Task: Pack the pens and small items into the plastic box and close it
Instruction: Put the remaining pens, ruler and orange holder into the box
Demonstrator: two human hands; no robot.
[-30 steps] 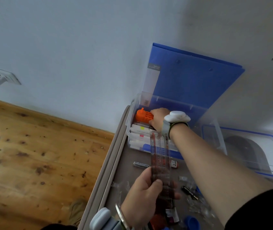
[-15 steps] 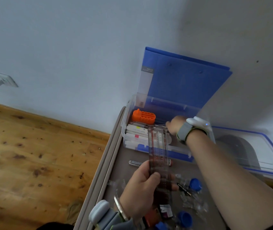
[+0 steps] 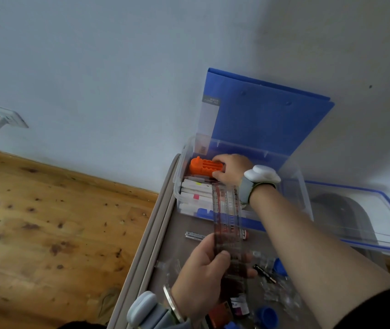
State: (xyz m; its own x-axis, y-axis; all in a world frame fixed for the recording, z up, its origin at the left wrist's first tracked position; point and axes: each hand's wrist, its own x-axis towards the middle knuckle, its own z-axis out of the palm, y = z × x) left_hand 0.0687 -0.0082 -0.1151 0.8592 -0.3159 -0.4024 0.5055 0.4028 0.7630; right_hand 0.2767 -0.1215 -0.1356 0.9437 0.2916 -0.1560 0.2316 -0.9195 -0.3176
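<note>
Orange holder (image 3: 206, 167) pinched in right hand (image 3: 230, 168) fingers inside plastic box (image 3: 305, 200); left hand (image 3: 203, 279) grips one ruler (image 3: 227, 224).

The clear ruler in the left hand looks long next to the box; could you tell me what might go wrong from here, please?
1. The ruler is pinched only at its lower end by the left hand; its far end reaches over the plastic box rim and might knock it or the markers inside.
2. The right hand is on the orange item in the far corner, so the forearm crosses beside the ruler and could bump it.
3. The battery lying near the table's left edge could be nudged off.
</note>
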